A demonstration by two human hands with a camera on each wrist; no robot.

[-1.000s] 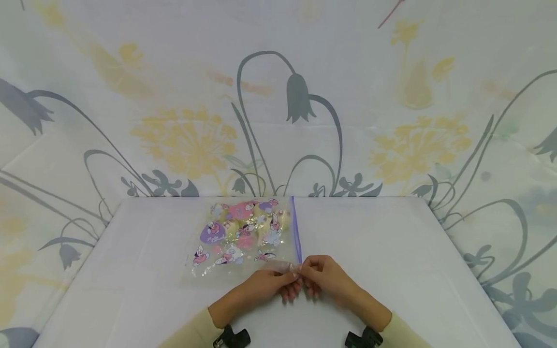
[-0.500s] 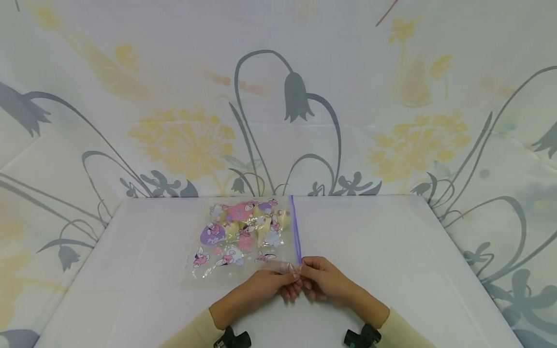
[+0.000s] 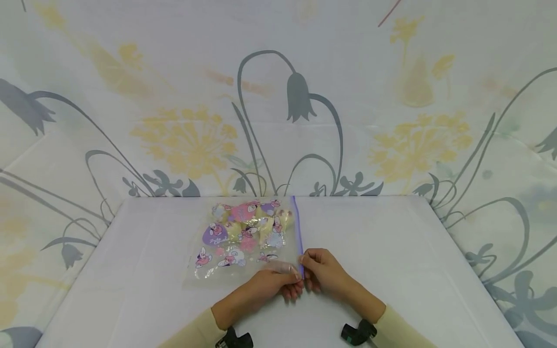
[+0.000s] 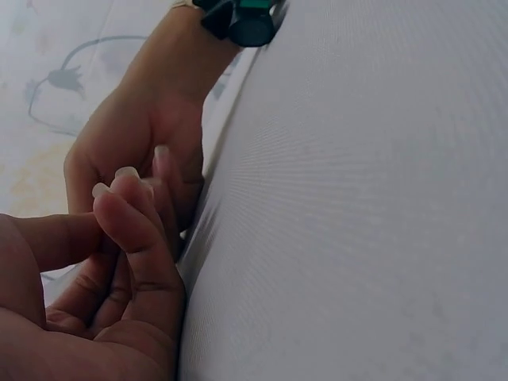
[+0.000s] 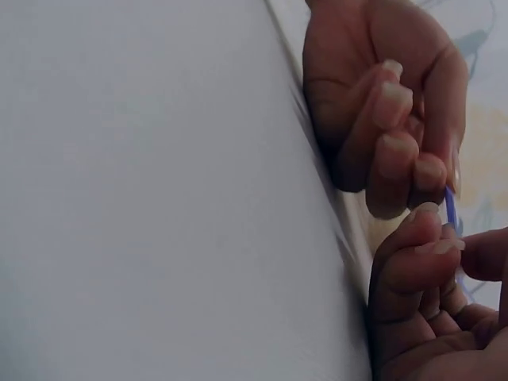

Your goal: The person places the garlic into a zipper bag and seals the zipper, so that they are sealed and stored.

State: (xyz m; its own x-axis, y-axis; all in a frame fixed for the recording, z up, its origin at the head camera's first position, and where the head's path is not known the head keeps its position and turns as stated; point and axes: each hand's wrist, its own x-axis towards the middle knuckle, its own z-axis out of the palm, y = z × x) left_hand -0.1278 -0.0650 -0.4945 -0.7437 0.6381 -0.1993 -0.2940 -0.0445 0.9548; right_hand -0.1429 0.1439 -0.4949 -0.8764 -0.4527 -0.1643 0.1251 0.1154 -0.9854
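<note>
A clear zip bag (image 3: 209,266) with pink and purple cartoon prints lies flat on the white table, pale yellow pieces showing through it. Its purple zip strip (image 3: 298,227) runs along the right edge. My left hand (image 3: 271,285) pinches the bag's near right corner between thumb and curled fingers. Just beyond and to the right, my right hand (image 3: 327,271) pinches the zip strip between thumb and index finger. In the right wrist view a short piece of the purple strip (image 5: 451,208) shows between the two hands. The left wrist view shows both hands close together, the bag hidden.
The white table (image 3: 374,232) reaches back to a hanging cloth (image 3: 357,63) printed with grey and yellow flowers, which also closes off both sides. Black wrist cameras sit on both forearms, the right one (image 3: 359,332) low over the table.
My right hand has moved slightly away from me along the zip strip, parting from the left fingertips, so more of the strip's near end shows. The left hand keeps its place at the corner.
</note>
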